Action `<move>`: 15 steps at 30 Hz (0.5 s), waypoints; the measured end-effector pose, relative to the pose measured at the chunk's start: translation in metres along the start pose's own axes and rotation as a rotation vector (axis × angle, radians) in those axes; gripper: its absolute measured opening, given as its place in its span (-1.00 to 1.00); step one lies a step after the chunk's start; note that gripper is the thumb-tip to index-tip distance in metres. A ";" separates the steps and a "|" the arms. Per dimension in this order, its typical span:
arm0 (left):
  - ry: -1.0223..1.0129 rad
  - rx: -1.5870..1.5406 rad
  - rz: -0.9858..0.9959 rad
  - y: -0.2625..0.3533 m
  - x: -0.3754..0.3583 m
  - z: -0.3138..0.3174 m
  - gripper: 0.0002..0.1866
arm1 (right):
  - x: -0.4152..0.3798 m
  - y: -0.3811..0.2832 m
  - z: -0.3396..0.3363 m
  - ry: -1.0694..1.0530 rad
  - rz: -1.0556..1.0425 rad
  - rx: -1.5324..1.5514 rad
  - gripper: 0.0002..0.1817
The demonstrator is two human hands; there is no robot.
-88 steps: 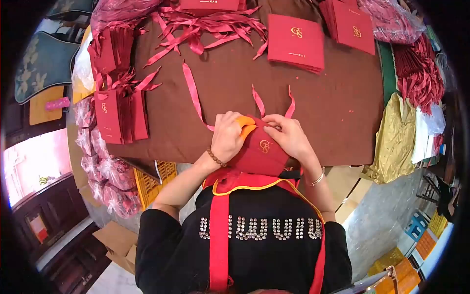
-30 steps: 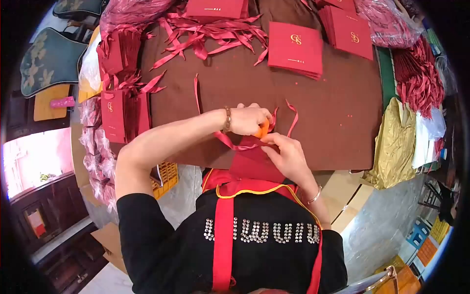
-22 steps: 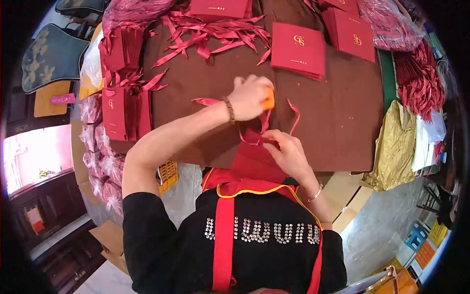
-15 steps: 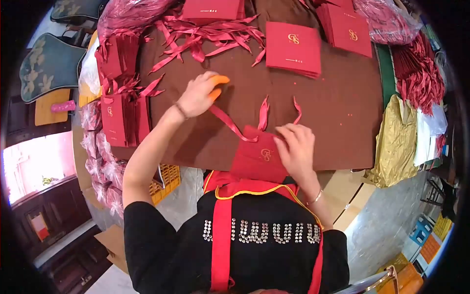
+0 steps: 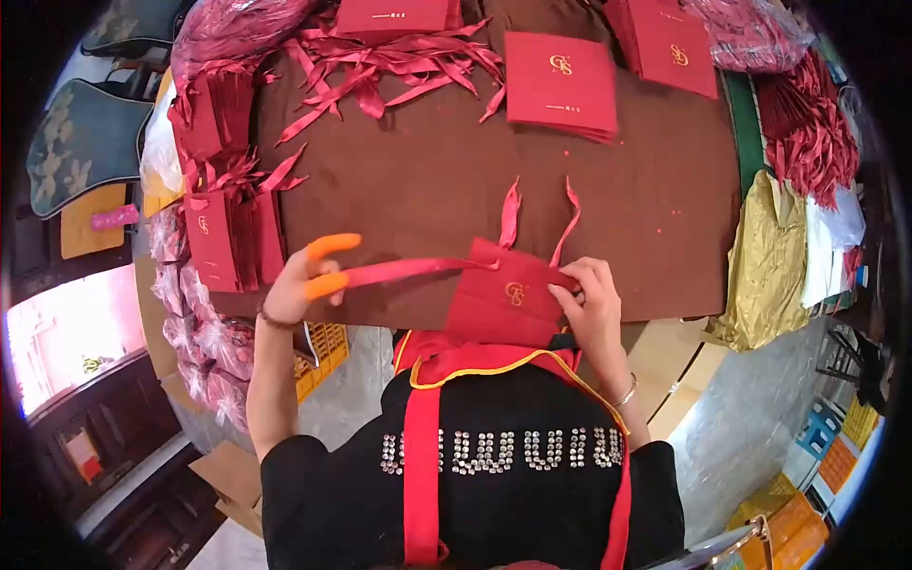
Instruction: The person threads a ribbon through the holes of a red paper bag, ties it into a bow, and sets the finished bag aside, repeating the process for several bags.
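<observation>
A red paper bag (image 5: 486, 309) with a gold monogram lies at the table's front edge, partly over my lap. My right hand (image 5: 594, 299) pinches its right edge between thumb and fingers. From the bag's upper left a red ribbon (image 5: 408, 270) stretches nearly straight to my left hand (image 5: 306, 275). Orange covers sit on the left thumb and index finger. The ribbon's end is at the thumb, pressed against fingers behind it, while the index finger points away. Two more ribbon ends rise from the bag's top onto the brown cloth.
A stack of red bags (image 5: 560, 85) lies ahead, with another stack (image 5: 665, 47) at the back right. Loose ribbons (image 5: 380, 71) spread at the back. Folded bags (image 5: 223, 242) stand at the left edge. A gold plastic bag (image 5: 769, 266) hangs at the right.
My left hand has moved down and left, drawing the ribbon from slack and curved to nearly straight. My right hand has shifted slightly down along the bag's right edge.
</observation>
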State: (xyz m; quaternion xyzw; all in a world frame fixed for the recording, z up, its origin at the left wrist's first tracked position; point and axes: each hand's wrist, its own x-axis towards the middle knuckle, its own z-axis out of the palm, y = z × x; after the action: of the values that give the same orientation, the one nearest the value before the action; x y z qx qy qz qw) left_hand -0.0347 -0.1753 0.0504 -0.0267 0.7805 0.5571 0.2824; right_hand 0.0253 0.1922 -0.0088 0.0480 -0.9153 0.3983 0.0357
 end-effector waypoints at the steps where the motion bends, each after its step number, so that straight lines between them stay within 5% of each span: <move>1: -0.064 -0.158 -0.030 0.006 -0.009 0.000 -0.73 | 0.000 -0.001 -0.001 0.000 0.003 -0.001 -0.74; 3: -0.085 -0.279 -0.073 -0.006 -0.024 -0.009 -0.65 | 0.001 -0.001 -0.007 -0.062 0.142 0.143 -0.76; 6: -0.236 -0.763 0.406 -0.021 -0.027 -0.007 -0.60 | 0.004 0.007 -0.011 -0.126 0.136 0.208 -0.77; 7: -0.254 -0.767 0.405 -0.010 -0.026 0.007 -0.60 | 0.006 0.003 -0.017 -0.116 0.149 0.198 -0.77; 9: -0.042 -0.980 0.488 0.028 -0.032 0.039 -0.63 | 0.017 -0.008 -0.030 -0.395 0.513 0.419 -0.78; 11: -0.099 -1.028 0.419 0.041 -0.026 0.045 -0.67 | 0.016 -0.001 -0.029 -0.395 0.507 0.461 -0.78; 13: -0.188 -0.270 0.586 0.045 -0.007 0.041 -0.67 | 0.016 0.002 -0.029 -0.397 0.501 0.502 -0.78; 15: -0.131 0.161 0.618 0.068 0.001 0.058 -0.72 | 0.021 -0.004 -0.027 -0.454 0.645 0.624 -0.75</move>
State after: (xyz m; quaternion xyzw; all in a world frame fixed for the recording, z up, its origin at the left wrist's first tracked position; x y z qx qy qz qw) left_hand -0.0366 -0.0981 0.0953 0.2697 0.7735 0.5534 0.1507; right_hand 0.0058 0.2078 0.0146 -0.1435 -0.7056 0.6233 -0.3051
